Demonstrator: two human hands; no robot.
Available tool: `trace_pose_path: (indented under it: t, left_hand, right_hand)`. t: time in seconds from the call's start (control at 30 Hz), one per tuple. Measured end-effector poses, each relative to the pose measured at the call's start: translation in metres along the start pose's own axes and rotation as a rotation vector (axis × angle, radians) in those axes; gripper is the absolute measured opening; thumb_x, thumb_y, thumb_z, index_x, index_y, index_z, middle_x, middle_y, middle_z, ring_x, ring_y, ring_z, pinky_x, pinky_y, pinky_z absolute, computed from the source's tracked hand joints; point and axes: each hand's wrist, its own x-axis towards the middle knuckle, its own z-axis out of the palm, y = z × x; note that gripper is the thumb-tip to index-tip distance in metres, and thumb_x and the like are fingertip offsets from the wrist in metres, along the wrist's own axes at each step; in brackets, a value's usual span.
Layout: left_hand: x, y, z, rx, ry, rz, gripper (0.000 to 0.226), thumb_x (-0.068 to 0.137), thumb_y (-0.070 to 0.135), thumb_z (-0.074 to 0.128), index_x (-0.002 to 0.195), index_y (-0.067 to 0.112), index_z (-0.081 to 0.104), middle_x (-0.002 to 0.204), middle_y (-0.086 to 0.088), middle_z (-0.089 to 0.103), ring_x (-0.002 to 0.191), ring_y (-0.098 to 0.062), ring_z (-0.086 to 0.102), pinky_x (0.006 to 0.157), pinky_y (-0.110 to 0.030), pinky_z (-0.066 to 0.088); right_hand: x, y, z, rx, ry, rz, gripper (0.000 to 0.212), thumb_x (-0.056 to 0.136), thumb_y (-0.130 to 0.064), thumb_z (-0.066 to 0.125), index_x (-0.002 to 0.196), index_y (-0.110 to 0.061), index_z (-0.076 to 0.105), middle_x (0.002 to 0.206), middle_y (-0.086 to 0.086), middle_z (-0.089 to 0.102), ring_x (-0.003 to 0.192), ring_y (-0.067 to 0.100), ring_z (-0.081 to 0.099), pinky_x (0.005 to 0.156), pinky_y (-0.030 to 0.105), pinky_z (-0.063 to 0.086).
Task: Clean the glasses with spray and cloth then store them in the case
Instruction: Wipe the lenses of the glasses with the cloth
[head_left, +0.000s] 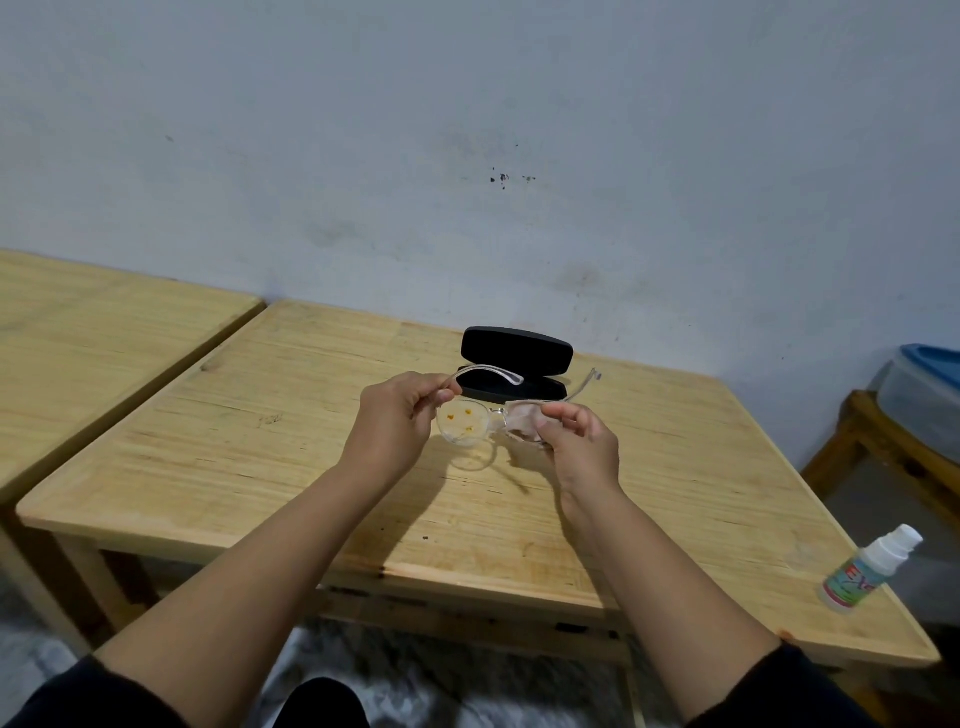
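Note:
Clear-framed glasses hang in the air above the wooden table, arms unfolded. Several orange spots mark the left lens. My left hand pinches the frame at its left hinge. My right hand presses a small pinkish cloth around the right lens, which the cloth hides. Behind the glasses a black case stands open on the table. A small white spray bottle with a colourful label lies near the table's front right corner, away from both hands.
A second wooden table adjoins on the left. At the right, a wooden stand carries a clear plastic box with a blue lid. A grey wall rises behind. A grey rug shows under the table.

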Motion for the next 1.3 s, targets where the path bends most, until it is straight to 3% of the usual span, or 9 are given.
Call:
trace_pose_path:
  t: [0.3,0.57,0.83,1.03,1.2,1.3]
  left_hand:
    - [-0.002,0.004,0.003,-0.003,0.003,0.049,0.017,0.088,0.005,0.057,0.089,0.013,0.071,0.08,-0.004,0.069,0.076,-0.018,0.066,0.074,-0.041,0.056]
    - [-0.002,0.007,0.008,-0.017,-0.005,0.052,0.017,0.088,0.004,0.057,0.091,0.013,0.072,0.084,0.0,0.07,0.077,-0.011,0.064,0.075,-0.038,0.056]
    - [-0.002,0.01,0.01,-0.024,-0.023,0.037,0.016,0.088,0.008,0.058,0.091,0.015,0.071,0.084,-0.003,0.07,0.076,-0.016,0.065,0.075,-0.038,0.056]
    - [-0.002,0.01,0.009,-0.012,-0.008,0.039,0.014,0.088,0.009,0.059,0.09,0.014,0.072,0.081,0.004,0.068,0.077,-0.008,0.064,0.076,-0.034,0.056]
    - [-0.002,0.012,0.006,0.022,-0.018,0.035,0.015,0.087,0.008,0.059,0.087,0.016,0.072,0.074,0.008,0.063,0.068,0.008,0.058,0.066,-0.008,0.046]
    - [0.0,0.012,0.003,0.014,-0.015,0.012,0.015,0.089,0.011,0.058,0.088,0.016,0.072,0.075,0.006,0.065,0.07,-0.002,0.061,0.072,-0.026,0.055]
  right_hand:
    - [0.001,0.0,0.002,0.134,0.075,0.072,0.019,0.075,-0.001,0.072,0.078,-0.02,0.072,0.095,0.006,0.073,0.096,0.024,0.066,0.093,0.037,0.052]
    - [0.003,0.0,-0.002,0.103,0.079,0.076,0.018,0.08,-0.001,0.067,0.079,-0.018,0.073,0.092,0.009,0.073,0.092,0.028,0.069,0.086,0.041,0.056]
    - [-0.002,0.0,-0.004,0.053,0.043,0.01,0.014,0.079,-0.009,0.072,0.077,-0.022,0.075,0.087,0.003,0.074,0.086,0.019,0.068,0.082,0.031,0.055]
    - [-0.003,-0.005,-0.008,0.015,-0.111,0.084,0.016,0.077,-0.002,0.072,0.074,-0.017,0.076,0.076,0.006,0.074,0.07,0.016,0.067,0.074,0.03,0.057]
    - [-0.003,-0.009,-0.017,-0.023,-0.245,0.135,0.012,0.078,0.0,0.07,0.08,-0.01,0.075,0.078,0.012,0.073,0.066,0.017,0.066,0.063,0.024,0.057]
    - [-0.003,-0.009,-0.024,-0.074,-0.326,0.158,0.01,0.076,0.0,0.072,0.078,-0.008,0.077,0.084,0.014,0.074,0.078,0.026,0.068,0.079,0.038,0.058]
